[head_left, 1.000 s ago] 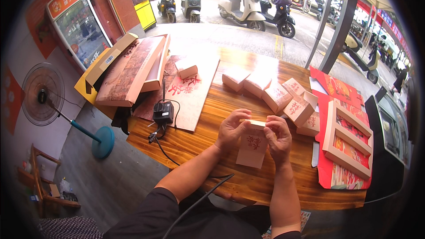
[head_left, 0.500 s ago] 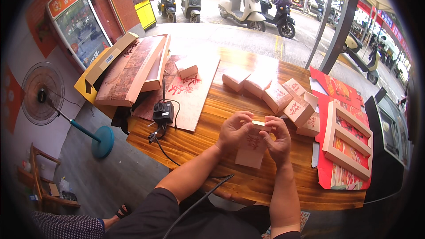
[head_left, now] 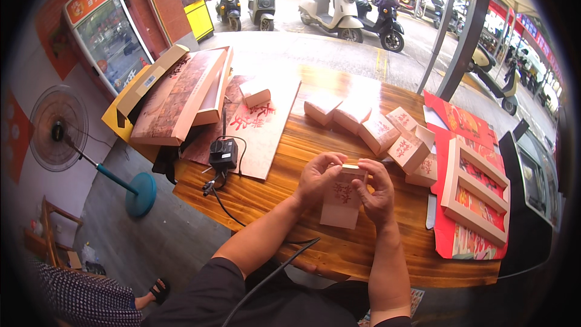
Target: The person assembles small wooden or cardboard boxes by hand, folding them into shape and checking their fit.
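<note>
Just in front of me, over the wooden table, is a small pale pink cardboard box with red lettering, its printed face toward me. My left hand grips its far end from the left, fingers curled over the top edge. On the other side my right hand pinches the same end, its thumb close to the box's face. A narrow pale flap or edge shows between the fingertips; part of that end is hidden by them. Several similar small boxes stand beyond my hands.
To the right, a pink divided frame lies on flattened red packaging. Large pink boxes lean at the left behind a black adapter with cables. A fan stands on the floor, near another person's sandalled foot.
Both hands and the box have shifted slightly left. My right fingers have changed their position at the box's far end. The other person's foot and patterned clothing have moved a little left.
</note>
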`<state>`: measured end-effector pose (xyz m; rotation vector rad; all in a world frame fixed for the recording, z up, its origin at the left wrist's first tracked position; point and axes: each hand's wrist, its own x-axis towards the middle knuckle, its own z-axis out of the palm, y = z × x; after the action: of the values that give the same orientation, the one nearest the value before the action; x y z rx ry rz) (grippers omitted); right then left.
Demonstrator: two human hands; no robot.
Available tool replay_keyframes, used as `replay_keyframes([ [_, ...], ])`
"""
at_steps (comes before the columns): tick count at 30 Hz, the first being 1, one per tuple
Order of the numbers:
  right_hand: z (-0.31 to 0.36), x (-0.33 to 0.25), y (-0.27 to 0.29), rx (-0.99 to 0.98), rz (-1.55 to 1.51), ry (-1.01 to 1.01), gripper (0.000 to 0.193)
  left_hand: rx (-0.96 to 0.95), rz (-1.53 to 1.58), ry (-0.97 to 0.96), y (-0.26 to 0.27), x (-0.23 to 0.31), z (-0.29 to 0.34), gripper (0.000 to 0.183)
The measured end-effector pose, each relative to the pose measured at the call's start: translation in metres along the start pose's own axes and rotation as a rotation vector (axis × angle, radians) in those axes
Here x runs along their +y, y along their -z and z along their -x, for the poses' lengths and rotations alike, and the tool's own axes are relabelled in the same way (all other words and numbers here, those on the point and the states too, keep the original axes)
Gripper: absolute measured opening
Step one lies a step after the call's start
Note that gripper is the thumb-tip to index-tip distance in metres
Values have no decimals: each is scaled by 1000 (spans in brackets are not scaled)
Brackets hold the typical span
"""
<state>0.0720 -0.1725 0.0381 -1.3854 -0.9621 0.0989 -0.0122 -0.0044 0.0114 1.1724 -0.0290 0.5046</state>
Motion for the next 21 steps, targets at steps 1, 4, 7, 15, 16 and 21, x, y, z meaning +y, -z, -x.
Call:
replay_keyframes([
  [1, 0, 0, 0, 5, 6, 12, 35, 0, -7, -8, -1, -1, 0, 11],
  [4, 1, -2, -3, 58, -45, -34, 34, -5, -20, -13, -2, 0, 0, 11],
  [7, 1, 3, 0, 8, 3, -9, 34, -3, -40, -7, -2, 1, 0, 12],
  [15, 2, 7, 0, -5, 78, 36, 32, -41, 53, 83, 1, 0, -1, 11],
  [16, 3, 6, -1, -8, 84, 24, 32, -46, 62, 88, 1, 0, -1, 11],
  [21, 6, 14, -1, -8, -70, -72, 36, -85, 38, 84, 2, -1, -1, 12],
])
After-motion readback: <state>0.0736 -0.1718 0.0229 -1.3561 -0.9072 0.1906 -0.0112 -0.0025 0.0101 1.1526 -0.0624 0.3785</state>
